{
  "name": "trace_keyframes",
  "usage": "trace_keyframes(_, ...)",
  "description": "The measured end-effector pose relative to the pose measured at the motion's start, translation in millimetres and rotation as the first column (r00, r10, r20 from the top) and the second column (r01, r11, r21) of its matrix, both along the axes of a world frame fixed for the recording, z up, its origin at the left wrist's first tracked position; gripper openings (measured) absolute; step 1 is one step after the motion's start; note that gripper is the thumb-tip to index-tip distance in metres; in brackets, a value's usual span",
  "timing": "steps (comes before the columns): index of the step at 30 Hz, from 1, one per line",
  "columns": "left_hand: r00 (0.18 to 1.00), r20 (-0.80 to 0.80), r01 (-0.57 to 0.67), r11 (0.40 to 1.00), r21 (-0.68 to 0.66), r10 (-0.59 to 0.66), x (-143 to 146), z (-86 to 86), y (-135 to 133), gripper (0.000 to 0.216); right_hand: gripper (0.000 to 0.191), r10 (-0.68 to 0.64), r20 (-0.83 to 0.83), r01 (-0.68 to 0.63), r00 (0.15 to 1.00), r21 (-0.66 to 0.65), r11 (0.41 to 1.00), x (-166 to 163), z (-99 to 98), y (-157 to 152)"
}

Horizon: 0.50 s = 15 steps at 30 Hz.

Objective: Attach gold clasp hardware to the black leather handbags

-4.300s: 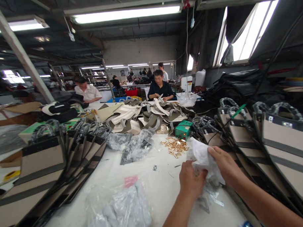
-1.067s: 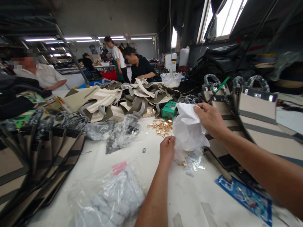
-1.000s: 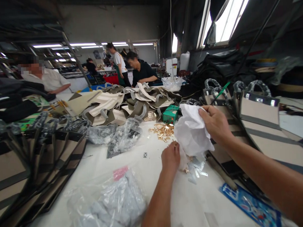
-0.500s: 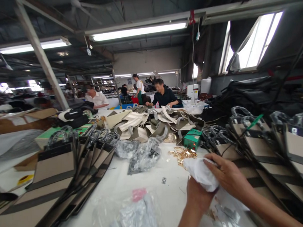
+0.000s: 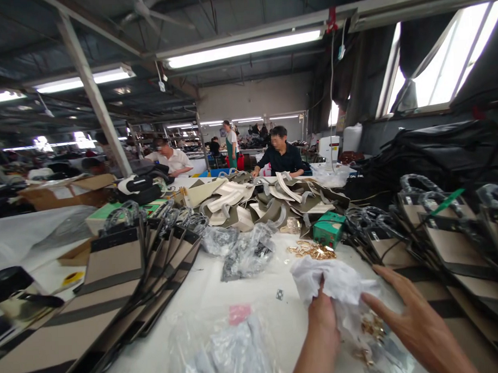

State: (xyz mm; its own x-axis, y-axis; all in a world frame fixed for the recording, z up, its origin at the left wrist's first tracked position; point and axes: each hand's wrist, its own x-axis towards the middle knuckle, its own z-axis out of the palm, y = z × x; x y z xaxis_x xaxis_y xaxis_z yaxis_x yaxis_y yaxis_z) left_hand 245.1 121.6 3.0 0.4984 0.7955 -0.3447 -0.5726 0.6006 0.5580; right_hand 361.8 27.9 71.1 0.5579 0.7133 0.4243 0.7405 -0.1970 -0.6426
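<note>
In the head view, a crumpled white paper is seen at the near edge of the white table, low and right of centre. It is gripped by the left hand, whose fingers are closed on the paper's lower fold from below. The right hand is held flat with its fingers spread wide; its fingertips lie against the paper's right edge and nothing is clasped in it. Small gold fittings are visible just under the paper, between the two hands. A larger heap of gold pieces lies farther back, beside a green box. Rows of beige bags are stacked to the left, with more on the right, and a clear plastic bag lies near the front.

The step in hand is judged to be the opening of the paper wrap over its fittings. A steady pinch and a slow spread of the paper are called for next, so that the small pieces are not scattered
</note>
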Motion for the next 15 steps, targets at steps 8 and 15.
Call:
trace_keyframes(8,0.959,0.269,0.093,0.996,-0.019,-0.084,4,22.2,-10,0.043,0.041,0.014,-0.402,-0.058,0.916,-0.097,0.994,16,-16.9,1)
trace_keyframes(15,0.955,0.297,0.039,0.996,-0.08,-0.013,1,23.6,-4,0.044,0.06,0.011,-0.105,-0.014,0.994,-0.024,1.0,50,-39.9,-9)
